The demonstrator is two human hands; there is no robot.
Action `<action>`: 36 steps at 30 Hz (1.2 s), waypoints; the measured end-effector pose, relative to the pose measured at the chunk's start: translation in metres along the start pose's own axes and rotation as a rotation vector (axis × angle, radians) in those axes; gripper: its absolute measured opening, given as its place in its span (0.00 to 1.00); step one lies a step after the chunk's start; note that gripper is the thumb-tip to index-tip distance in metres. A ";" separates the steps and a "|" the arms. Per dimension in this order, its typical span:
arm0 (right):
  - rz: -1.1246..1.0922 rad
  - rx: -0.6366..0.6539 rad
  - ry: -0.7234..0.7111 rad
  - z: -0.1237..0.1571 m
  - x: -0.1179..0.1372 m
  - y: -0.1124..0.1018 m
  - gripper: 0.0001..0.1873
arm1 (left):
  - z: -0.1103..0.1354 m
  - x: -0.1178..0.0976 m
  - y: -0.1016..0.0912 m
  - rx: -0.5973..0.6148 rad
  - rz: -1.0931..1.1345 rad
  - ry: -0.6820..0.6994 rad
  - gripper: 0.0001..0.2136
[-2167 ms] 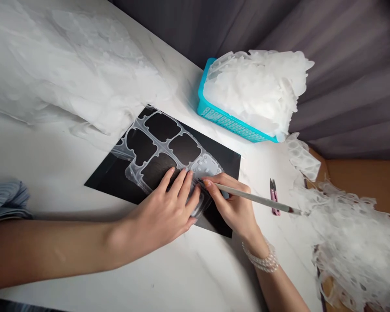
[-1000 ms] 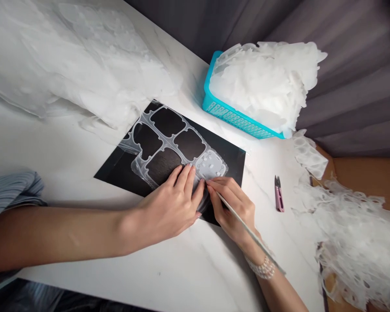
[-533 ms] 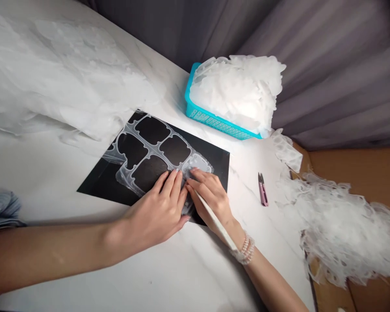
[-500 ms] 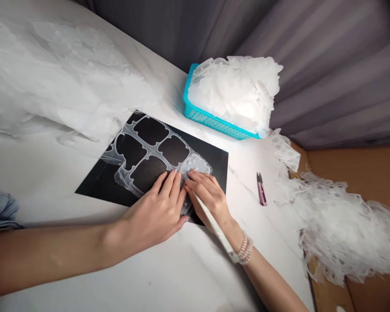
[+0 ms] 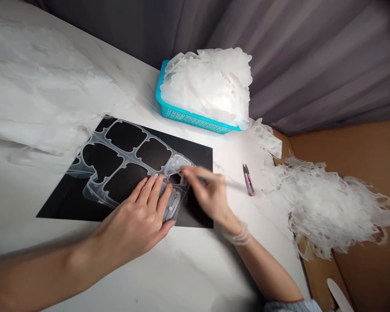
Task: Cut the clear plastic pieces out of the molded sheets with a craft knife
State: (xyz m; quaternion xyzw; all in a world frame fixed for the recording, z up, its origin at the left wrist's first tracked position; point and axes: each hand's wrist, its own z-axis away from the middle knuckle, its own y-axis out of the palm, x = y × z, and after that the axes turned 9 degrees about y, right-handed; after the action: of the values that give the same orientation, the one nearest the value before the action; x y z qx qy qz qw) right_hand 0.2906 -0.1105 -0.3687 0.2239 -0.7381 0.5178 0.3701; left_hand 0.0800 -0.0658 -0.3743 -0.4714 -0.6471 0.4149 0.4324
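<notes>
A clear plastic film (image 5: 123, 158) with rounded window-like cut-outs lies on a black mat (image 5: 195, 151). My left hand (image 5: 133, 225) rests flat on the film's near part, fingers spread, pressing it down. My right hand (image 5: 208, 195), blurred by motion, hovers over the film's perforated end near my left fingertips. Its fingers pinch a thin pale stick (image 5: 221, 180) that points right. The stick's tip is hidden behind the fingers.
A turquoise basket (image 5: 182, 117) heaped with white film scraps stands beyond the mat. Pink thread snips (image 5: 248, 181) lie on the marble table (image 5: 188, 268). A tangled film heap (image 5: 328, 208) sits on cardboard (image 5: 367, 268) at right. A large white film pile (image 5: 45, 86) lies at left.
My right hand has lifted off the film and the stick has swung from pointing toward me to pointing right. The whole view has shifted, so everything sits further left.
</notes>
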 end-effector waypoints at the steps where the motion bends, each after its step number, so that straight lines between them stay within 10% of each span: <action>1: -0.084 -0.062 0.143 -0.007 -0.013 -0.015 0.12 | 0.000 0.000 0.000 -0.015 0.008 -0.001 0.30; 7: -0.293 -0.188 0.371 -0.022 -0.087 -0.143 0.13 | -0.001 -0.001 0.000 -0.021 0.034 0.009 0.31; 11: -0.341 -0.182 0.342 -0.011 -0.079 -0.174 0.10 | -0.005 0.002 -0.008 -0.007 0.073 -0.023 0.31; 15: -0.389 -0.133 0.326 -0.009 -0.028 -0.145 0.09 | -0.025 0.020 -0.027 -0.011 0.387 -0.138 0.25; 19: -0.388 -0.201 0.233 0.006 0.038 -0.097 0.08 | -0.053 0.041 -0.036 0.071 1.210 -0.293 0.34; 23: -0.295 0.083 0.205 0.028 0.078 -0.073 0.08 | -0.065 0.049 -0.030 0.220 1.974 -0.347 0.42; 28: -0.245 -0.078 0.318 0.017 0.065 -0.070 0.15 | -0.057 0.051 -0.027 0.221 1.920 -0.458 0.24; 36: -0.369 0.203 0.366 0.008 0.053 -0.043 0.24 | -0.054 0.049 -0.027 0.232 1.826 -0.576 0.14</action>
State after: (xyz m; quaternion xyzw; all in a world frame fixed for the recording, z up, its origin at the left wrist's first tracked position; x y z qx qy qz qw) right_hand 0.2855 -0.1307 -0.3030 0.2934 -0.5501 0.5447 0.5609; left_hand 0.1159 -0.0173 -0.3258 -0.6274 -0.0672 0.7525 -0.1885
